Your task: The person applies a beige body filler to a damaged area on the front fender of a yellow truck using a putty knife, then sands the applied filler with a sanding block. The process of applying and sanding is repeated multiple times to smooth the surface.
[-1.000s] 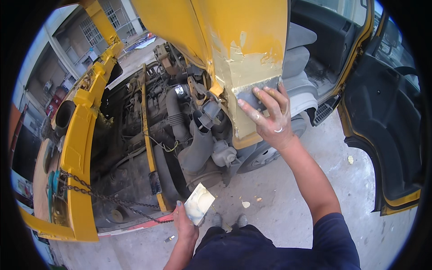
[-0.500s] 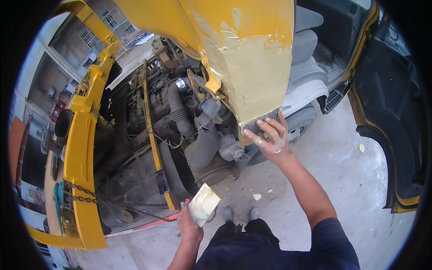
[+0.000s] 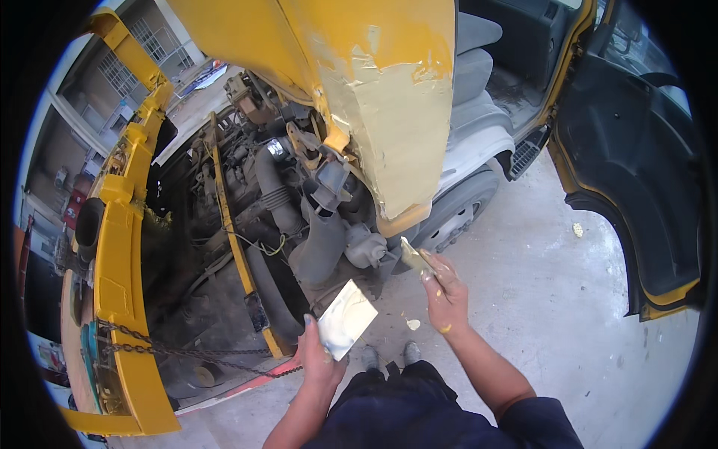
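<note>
My left hand (image 3: 321,362) grips a flat, light mixing board (image 3: 350,314) smeared with cream filler paste. My right hand (image 3: 448,298), flecked with the same paste, is closed on a putty scraper (image 3: 413,257). Paste shows along the scraper's blade, which is apart from both the board and the panel. Above it is the rear corner panel (image 3: 292,34) of a yellow truck cab. A broad, fairly smooth patch of cream filler (image 3: 404,123) covers the panel's lower part, with ragged edges at the top.
To the left lies the exposed engine bay (image 3: 277,187) with hoses and a yellow rail. Rusty chains (image 3: 194,350) run from a yellow frame (image 3: 123,269). A wheel (image 3: 464,209) and an open cab door (image 3: 628,150) are at right. Filler drips (image 3: 413,324) spot the concrete.
My right hand has come down off the panel's lower edge and turned, bringing the scraper nearer the board. The board stays in my left hand. The view has shifted slightly.
</note>
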A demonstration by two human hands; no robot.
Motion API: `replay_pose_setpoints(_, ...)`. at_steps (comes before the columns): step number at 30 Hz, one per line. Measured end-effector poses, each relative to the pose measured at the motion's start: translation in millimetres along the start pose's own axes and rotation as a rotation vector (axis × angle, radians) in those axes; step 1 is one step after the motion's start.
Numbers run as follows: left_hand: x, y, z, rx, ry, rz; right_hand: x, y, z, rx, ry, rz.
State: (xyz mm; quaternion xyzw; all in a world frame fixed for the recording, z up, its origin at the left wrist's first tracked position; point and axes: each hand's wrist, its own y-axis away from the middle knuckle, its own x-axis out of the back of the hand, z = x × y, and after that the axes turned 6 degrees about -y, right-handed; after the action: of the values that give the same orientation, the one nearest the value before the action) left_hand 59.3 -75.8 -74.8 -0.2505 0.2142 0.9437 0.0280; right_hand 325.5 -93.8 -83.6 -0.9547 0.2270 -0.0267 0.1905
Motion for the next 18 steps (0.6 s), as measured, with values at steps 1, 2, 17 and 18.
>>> replay_pose_setpoints(1,-5.4,-3.7,-1.8,0.026,0.027,-0.040,-5.5,15.8,-8.2,-0.156,-0.172,0.045)
replay_pose_setpoints(2,-9.5,-5.4,-3.6,0.052,0.055,-0.080,-13.2,27.3,-17.9,-0.311,-0.344,0.091)
replay_pose_setpoints(17,-5.4,-20.2,10.1,0.048,0.195,-0.371,-20.0,67.2,-74.6,-0.047,0.450,-0.251)
replay_pose_setpoints(18,-5.0,-20.3,15.1,0.031,0.200,-0.376,-14.8,64.7,-76.8,-0.029,0.502,-0.248)
